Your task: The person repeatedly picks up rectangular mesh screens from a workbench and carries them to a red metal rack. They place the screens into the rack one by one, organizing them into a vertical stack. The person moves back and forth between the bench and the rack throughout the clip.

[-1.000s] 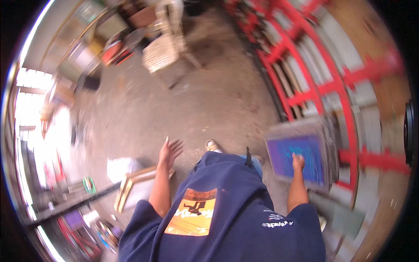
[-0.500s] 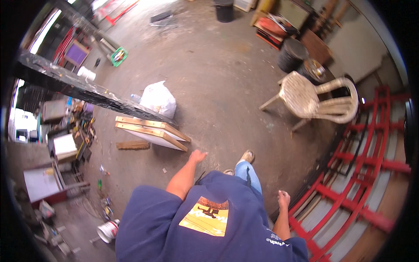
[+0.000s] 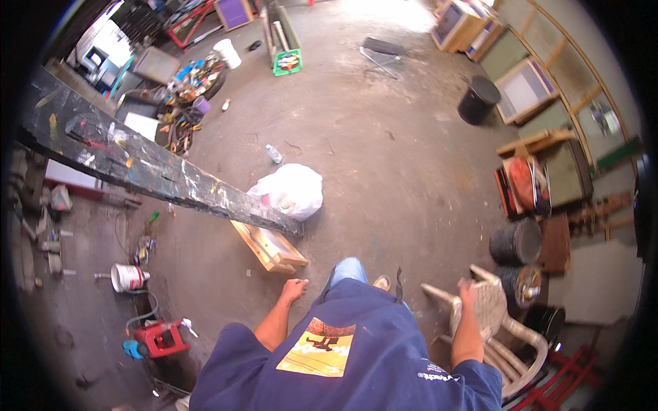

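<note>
My left hand (image 3: 295, 290) hangs in the air with its fingers loosely bent and nothing visible in it. Closest to it are wooden-edged frames (image 3: 269, 248), leaning together at the foot of a paint-splattered dark post (image 3: 164, 175). A stuffed white plastic bag (image 3: 301, 188) sits just beyond the post's base. On the other side, my right hand (image 3: 467, 291) appears in front of the worn, light plastic armchair (image 3: 492, 305). Motion smears its fingers, and whether it touches the chair cannot be made out.
Dark drums (image 3: 515, 242) stand along the right side. A clear bottle (image 3: 273, 153) is on the floor past the bag. At left are a white bucket (image 3: 129, 277) and a red machine (image 3: 161, 339). Farther off stands a green basket (image 3: 287, 63).
The view has swung right and moved forward, so the chair is now by my right hand and the frames are partly behind the post. My right arm has swung forward.
</note>
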Demonstrator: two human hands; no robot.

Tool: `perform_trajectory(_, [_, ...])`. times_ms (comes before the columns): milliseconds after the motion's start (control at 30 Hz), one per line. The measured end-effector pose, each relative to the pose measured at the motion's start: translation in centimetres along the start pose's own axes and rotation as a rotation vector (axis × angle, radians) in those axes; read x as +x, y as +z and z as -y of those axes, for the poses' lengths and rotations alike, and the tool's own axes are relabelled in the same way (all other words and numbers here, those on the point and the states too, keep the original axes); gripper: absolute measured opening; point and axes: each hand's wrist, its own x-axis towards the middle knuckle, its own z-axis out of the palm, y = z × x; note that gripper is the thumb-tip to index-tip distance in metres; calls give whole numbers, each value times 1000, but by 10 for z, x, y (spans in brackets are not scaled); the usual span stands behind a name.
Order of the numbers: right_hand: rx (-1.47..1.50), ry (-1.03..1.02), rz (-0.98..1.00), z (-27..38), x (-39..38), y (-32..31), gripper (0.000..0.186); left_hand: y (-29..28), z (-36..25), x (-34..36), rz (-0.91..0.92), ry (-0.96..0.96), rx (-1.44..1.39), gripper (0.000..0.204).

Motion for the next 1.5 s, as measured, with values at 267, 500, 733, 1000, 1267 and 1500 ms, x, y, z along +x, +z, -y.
perform_trajectory(267, [210, -534, -131, 428, 314, -43, 30, 12, -112, 104, -69, -66, -38, 43])
perform_trajectory(500, [-32, -551, 80, 425, 382, 91, 30, -66, -296, 262, 11, -204, 258, 53])
perform_trajectory(733, [-261, 116, 557, 239, 321, 127, 36, -186, -637, 415, -121, 243, 133, 45])
perform_trajectory(1000, [-482, 171, 617, 458, 590, 163, 28, -191, -848, 599, -149, 326, -240, 36])
perform_trajectory(1267, [54, -592, 220, 1121, 1016, 186, 28, -285, -914, 707, -240, -138, -274, 44])
perform_trajectory(1500, [352, -1002, 234, 1477, 1096, 209, 31, -348, -999, 842, -300, -459, -305, 36])
